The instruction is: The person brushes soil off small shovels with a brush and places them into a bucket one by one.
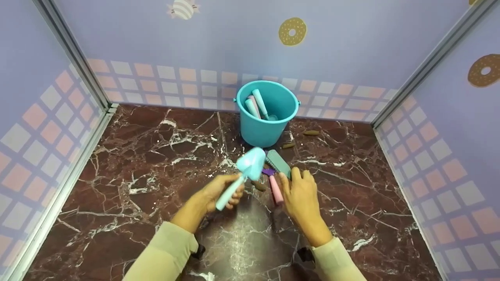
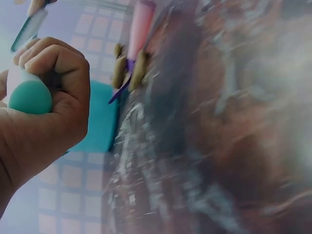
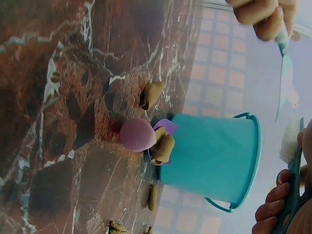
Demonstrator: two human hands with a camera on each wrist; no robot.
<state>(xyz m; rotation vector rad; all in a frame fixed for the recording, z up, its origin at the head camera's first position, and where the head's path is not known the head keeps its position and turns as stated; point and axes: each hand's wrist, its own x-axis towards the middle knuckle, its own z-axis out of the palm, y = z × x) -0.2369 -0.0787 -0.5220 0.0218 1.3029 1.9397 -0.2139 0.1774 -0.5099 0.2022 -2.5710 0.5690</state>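
Observation:
My left hand (image 1: 224,191) grips a pale teal trowel (image 1: 252,162) by its handle, blade up and slightly blurred. In the left wrist view the fingers wrap round the rounded handle end. My right hand (image 1: 302,195) holds a teal brush (image 1: 278,162); its white bristles (image 3: 291,141) show in the right wrist view. Between the hands, a tool with a pink handle (image 1: 275,190) and a purple head (image 1: 268,171) lies on the floor. Brown lumpy pieces (image 1: 258,186) lie close to it; what they are is unclear.
A turquoise bucket (image 1: 261,132) stands by the back wall, with several tool handles (image 1: 259,101) sticking up inside. More brown pieces (image 1: 311,133) lie to its right. Patterned panels (image 1: 242,39) enclose the dark marbled floor (image 1: 129,218) at the back and both sides.

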